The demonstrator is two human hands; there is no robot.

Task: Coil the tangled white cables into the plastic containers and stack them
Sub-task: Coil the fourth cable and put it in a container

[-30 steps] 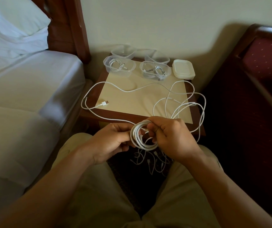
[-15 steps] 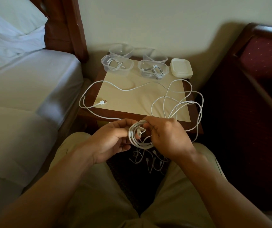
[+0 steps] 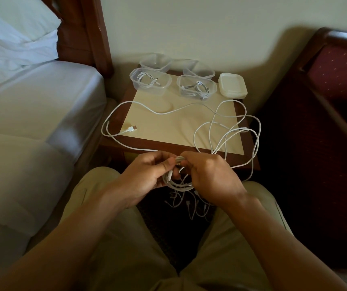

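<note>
The person wears plain beige cloth trousers [image 3: 126,259] with a side-seam pocket on each thigh, both forearms bare with no sleeves showing.

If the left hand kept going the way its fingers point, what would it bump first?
Probably the right hand: the left hand points rightward across the coiled white cable both hold. Depth is uncertain.

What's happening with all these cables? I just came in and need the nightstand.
A seated person is winding a white cable into a coil, gripped by the left hand and right hand. Its loose end still trails over the nightstand. Two front containers already hold coiled cables; two behind look empty. Lids sit stacked beside them.
</note>
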